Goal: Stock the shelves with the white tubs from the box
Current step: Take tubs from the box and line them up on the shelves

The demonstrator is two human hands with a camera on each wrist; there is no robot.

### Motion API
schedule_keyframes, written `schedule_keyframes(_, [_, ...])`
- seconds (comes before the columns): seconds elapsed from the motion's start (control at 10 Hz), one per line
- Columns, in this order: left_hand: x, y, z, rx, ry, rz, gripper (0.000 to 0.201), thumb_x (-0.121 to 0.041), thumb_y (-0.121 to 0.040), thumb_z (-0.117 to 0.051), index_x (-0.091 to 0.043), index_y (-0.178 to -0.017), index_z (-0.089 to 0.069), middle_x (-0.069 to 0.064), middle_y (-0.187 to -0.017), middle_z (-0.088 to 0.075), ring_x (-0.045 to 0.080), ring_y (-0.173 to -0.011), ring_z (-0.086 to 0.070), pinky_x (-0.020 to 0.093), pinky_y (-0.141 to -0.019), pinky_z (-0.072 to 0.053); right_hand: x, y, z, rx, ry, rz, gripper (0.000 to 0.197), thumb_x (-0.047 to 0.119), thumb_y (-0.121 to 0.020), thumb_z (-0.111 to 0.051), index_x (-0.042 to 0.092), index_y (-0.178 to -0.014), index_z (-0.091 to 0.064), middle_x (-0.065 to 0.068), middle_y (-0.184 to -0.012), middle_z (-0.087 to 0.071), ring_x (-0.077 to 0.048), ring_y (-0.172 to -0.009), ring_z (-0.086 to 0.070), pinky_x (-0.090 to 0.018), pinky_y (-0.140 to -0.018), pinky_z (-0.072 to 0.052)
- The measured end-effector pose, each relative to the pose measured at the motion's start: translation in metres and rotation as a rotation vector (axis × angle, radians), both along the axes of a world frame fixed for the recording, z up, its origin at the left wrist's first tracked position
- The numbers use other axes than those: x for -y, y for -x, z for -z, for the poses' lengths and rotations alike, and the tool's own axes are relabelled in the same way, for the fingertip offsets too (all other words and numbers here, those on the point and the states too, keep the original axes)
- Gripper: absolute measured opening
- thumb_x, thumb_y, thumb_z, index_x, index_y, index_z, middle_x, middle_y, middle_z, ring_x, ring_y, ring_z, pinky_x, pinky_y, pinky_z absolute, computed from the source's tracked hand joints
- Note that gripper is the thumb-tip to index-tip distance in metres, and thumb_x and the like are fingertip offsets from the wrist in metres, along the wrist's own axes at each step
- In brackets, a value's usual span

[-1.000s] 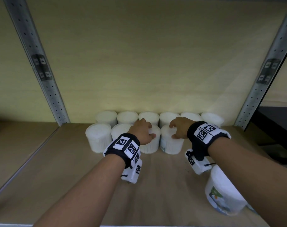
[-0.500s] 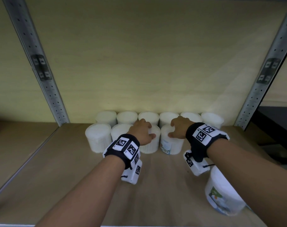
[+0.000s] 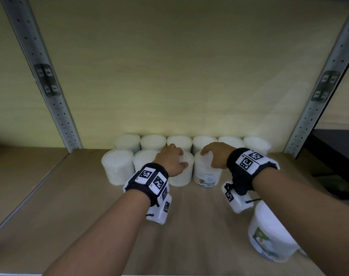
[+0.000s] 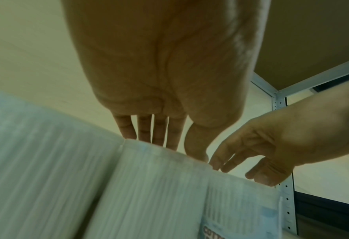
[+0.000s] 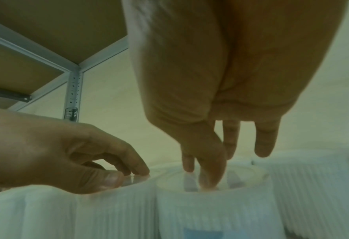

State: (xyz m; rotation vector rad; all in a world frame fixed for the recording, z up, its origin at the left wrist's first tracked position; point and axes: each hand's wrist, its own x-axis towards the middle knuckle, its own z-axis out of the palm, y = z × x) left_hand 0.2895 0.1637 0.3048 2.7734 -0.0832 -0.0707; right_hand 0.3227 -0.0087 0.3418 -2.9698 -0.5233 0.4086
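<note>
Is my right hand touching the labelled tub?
Touching. The right wrist view shows the right hand pressing its fingertips onto the lid of the labelled tub.

A light wooden shelf [image 3: 56,216] runs back to a plain, pale back panel [image 3: 179,76], which is brightest low in the middle. A perforated grey metal upright [image 3: 60,116] stands at the left and a second upright [image 3: 309,120] at the right. Overhead is the brown underside of an upper shelf board [image 5: 36,32]. A dark surface [image 3: 333,152] lies beyond the right side.

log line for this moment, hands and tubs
left hand: grips plain front tub from above | right hand: fingertips on labelled tub | spare tub: apart, front right
</note>
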Motion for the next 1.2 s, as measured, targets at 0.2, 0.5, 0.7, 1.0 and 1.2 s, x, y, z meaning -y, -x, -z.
schedule_keyframes(0.2, [0.000, 0.001, 0.000, 0.011, 0.024, -0.005, 0.050, -0.037, -0.092, -0.056, -0.015, -0.135, -0.047, 0.006, -0.138, -0.040, 0.026, -0.129, -0.038, 0.041, -0.108, -0.036, -0.003, -0.001, -0.007, 0.115, -0.065, 0.034, 0.041, 0.012, -0.092, -0.049, 0.016, -0.133, -0.052, -0.011, -0.140, -0.043, -0.028, -0.127, -0.044, -0.030, -0.102, -0.039])
schedule_keyframes(0.5, [0.000, 0.002, 0.000, 0.013, 0.020, -0.004, 0.051, -0.037, -0.092, -0.056, -0.014, -0.136, -0.046, 0.007, -0.138, -0.040, 0.026, -0.129, -0.038, 0.041, -0.108, -0.036, -0.007, -0.003, 0.006, 0.092, 0.140, 0.085, 0.063, 0.049, -0.091, -0.053, 0.007, -0.137, -0.044, -0.014, -0.140, -0.044, -0.030, -0.127, -0.046, -0.035, -0.104, -0.038])
schedule_keyframes(0.7, [0.000, 0.003, 0.000, 0.020, 0.014, -0.006, 0.051, -0.038, -0.092, -0.056, -0.015, -0.136, -0.046, 0.007, -0.137, -0.041, 0.026, -0.129, -0.038, 0.041, -0.107, -0.037, -0.007, -0.002, 0.001, 0.071, 0.130, 0.062, 0.058, 0.038, -0.092, -0.057, 0.006, -0.138, -0.044, -0.012, -0.142, -0.045, -0.029, -0.128, -0.048, -0.034, -0.105, -0.042])
schedule_keyframes(1.0, [0.000, 0.004, 0.000, 0.016, 0.018, -0.009, 0.051, -0.038, -0.092, -0.056, -0.014, -0.136, -0.046, 0.007, -0.138, -0.040, 0.026, -0.129, -0.037, 0.042, -0.108, -0.036, -0.004, -0.003, -0.012, 0.110, 0.059, 0.073, 0.049, 0.022, -0.094, -0.052, 0.013, -0.140, -0.043, -0.012, -0.144, -0.039, -0.031, -0.132, -0.039, -0.033, -0.107, -0.035])
schedule_keyframes(1.2, [0.000, 0.004, -0.001, 0.014, 0.022, -0.010, 0.051, -0.038, -0.092, -0.055, -0.015, -0.136, -0.045, 0.006, -0.138, -0.040, 0.026, -0.130, -0.037, 0.042, -0.108, -0.036, -0.008, 0.001, 0.001, 0.079, 0.044, 0.067, 0.052, 0.037, -0.091, -0.057, 0.006, -0.133, -0.052, -0.012, -0.137, -0.052, -0.028, -0.123, -0.052, -0.033, -0.102, -0.044])
